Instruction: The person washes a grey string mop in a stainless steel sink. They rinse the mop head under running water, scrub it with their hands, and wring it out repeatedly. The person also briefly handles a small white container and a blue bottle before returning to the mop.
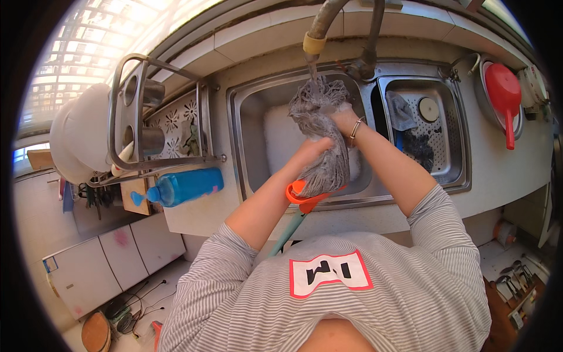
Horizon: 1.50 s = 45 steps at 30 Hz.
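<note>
Both my hands hold a wet grey string mop head over the left basin of a steel sink. My left hand grips the strands lower down, its thumb across them. Farther up, my right hand is closed on the strands, its fingers partly hidden by them. Water runs from the faucet onto the top of the mop head. The orange mop clamp lies over the basin's front edge, with its green handle slanting down towards my body. White suds fill part of the basin.
A blue detergent bottle lies on the counter at the left, near a metal rack. The right basin holds a perforated tray with a grey cloth and a dark scourer-like mass. A red ladle rests on bowls at the right.
</note>
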### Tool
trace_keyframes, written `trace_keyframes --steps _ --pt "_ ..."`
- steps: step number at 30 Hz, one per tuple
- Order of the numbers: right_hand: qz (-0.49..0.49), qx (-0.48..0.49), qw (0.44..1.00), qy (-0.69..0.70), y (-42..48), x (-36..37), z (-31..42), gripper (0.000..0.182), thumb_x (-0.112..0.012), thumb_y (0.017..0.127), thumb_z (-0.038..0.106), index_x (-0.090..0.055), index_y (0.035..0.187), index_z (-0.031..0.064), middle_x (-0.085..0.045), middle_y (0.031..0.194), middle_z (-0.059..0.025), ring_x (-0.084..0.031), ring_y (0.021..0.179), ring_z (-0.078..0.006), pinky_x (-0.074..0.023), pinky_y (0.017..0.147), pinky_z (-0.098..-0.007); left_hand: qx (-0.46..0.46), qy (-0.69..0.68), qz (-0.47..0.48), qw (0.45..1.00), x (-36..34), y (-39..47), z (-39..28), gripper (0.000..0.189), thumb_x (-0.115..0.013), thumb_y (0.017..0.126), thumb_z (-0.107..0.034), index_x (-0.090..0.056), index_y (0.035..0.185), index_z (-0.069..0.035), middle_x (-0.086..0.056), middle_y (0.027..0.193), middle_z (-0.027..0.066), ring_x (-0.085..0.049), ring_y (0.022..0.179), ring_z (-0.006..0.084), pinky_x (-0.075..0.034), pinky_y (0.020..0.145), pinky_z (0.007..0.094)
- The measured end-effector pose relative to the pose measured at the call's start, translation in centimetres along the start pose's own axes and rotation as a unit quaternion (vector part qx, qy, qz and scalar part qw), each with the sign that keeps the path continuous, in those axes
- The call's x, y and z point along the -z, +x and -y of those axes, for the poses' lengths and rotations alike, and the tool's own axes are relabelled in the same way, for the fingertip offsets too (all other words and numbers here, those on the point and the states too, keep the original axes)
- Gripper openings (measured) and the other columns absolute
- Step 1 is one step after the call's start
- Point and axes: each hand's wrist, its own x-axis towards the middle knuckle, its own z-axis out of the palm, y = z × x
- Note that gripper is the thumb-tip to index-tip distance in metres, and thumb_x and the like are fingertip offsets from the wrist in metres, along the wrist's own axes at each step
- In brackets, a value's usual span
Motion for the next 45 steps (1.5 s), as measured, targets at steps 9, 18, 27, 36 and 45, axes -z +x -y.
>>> trace_keyframes --steps 9,18,27,36,45 --pt "0.044 0.069 0.95 -0.3 1.6 0.6 -1.2 0.037 -0.059 0.08 0.028 -0.061 0.11 0.0057 -0.061 0.11 -0.0172 -0.057 0.102 -0.0346 -0.0456 0.087 -0.0367 -0.066 0.094 0.029 0.993 0.5 2.9 2.0 0.029 -0.058 0.073 -0.015 -0.059 0.095 0.004 -0.063 0.088 0.008 -0.059 0.079 0.0182 -0.049 0.07 0.0332" --pt "0.036 -0.1 0.956 -0.272 -1.6 2.7 6.5 0.044 -0.063 0.075 0.037 -0.063 0.107 0.0066 -0.063 0.106 -0.0183 -0.058 0.099 -0.0364 -0.0476 0.085 -0.0397 0.014 -0.345 0.099 0.933 1.0 -2.3 -1.2 0.057 -0.062 0.083 -0.04 -0.046 0.124 -0.003 -0.058 0.114 0.0164 -0.058 0.102 0.0285 -0.047 0.091 0.043" --pt "0.156 -0.019 0.896 -0.416 -3.7 1.0 14.5 0.055 -0.063 0.078 0.023 -0.047 0.124 -0.0013 -0.052 0.122 -0.0225 -0.054 0.109 -0.0355 -0.0436 0.094 -0.0384 0.029 -0.361 0.042 0.931 1.2 0.2 0.0 0.072 -0.061 0.078 -0.058 -0.048 0.125 -0.006 -0.057 0.118 0.0148 -0.058 0.104 0.0292 -0.048 0.09 0.0444" --pt "-0.113 -0.022 0.986 0.123 1.8 6.8 7.5 0.066 -0.053 0.09 0.045 -0.037 0.135 0.0005 -0.044 0.135 -0.0145 -0.042 0.126 -0.0226 -0.0348 0.1 -0.0356 -0.02 -0.256 0.053 0.965 2.4 -0.6 -2.4 0.055 -0.05 0.085 -0.049 -0.055 0.117 -0.004 -0.064 0.105 0.0121 -0.064 0.089 0.0248 -0.052 0.081 0.0388" --pt "-0.129 -0.112 0.884 0.435 -1.7 3.4 6.6 0.08 -0.042 0.086 0.064 -0.028 0.142 0.0079 -0.035 0.144 -0.0109 -0.028 0.135 -0.0261 -0.0243 0.107 -0.0456 -0.041 -0.304 0.057 0.95 4.5 -1.8 -1.2 0.049 -0.052 0.087 -0.044 -0.056 0.116 -0.004 -0.064 0.107 0.0105 -0.063 0.091 0.0228 -0.052 0.082 0.0364"
